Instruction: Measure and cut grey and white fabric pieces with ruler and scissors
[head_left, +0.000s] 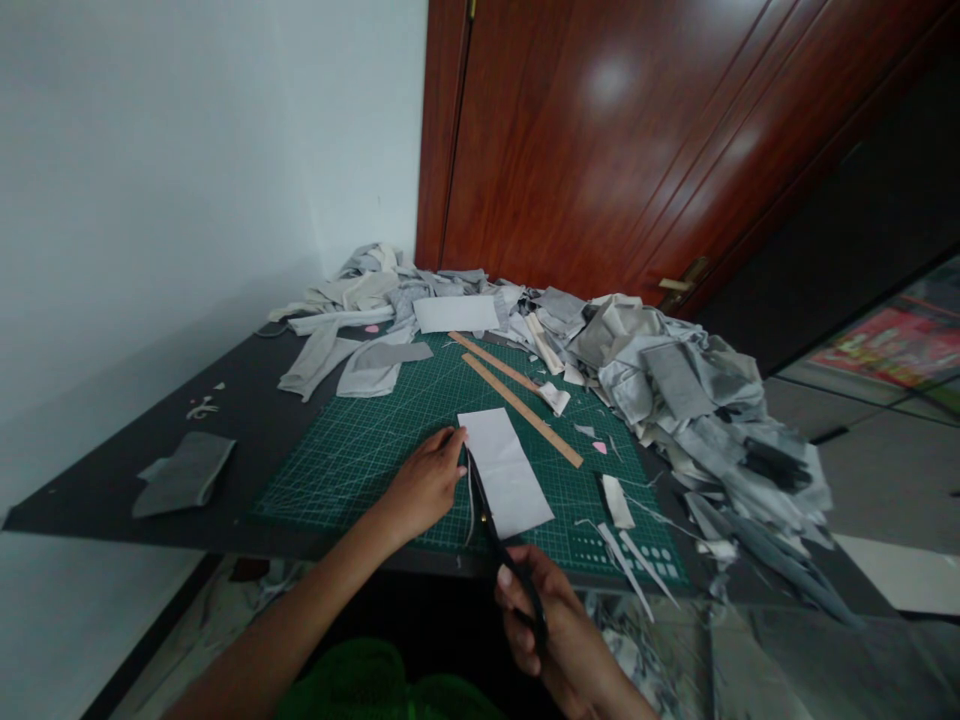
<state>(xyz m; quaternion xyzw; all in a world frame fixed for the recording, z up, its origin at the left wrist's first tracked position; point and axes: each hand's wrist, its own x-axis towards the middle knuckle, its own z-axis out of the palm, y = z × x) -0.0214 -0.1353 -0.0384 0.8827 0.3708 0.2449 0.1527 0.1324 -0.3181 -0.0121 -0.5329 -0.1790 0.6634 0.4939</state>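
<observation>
A white rectangular piece [511,470], cloth or paper, lies on the green cutting mat [360,470] near the table's front edge. My left hand [429,482] pinches its upper left corner. Black-handled scissors [495,540] are in my right hand [544,620], with fingers through and around the handles. Their blades run along the left long edge of the white piece, pointing toward my left fingertips. A narrow strip [471,505] hangs along that edge beside the blades. The far end of the blades is partly hidden by my left fingers.
Two wooden rulers [525,408] lie on the mat beyond the white piece. Heaps of grey and white fabric [667,380] line the back and right. Cut strips [626,565] lie front right, a folded grey cloth [187,472] at left. A wall and wooden door [570,150] stand behind.
</observation>
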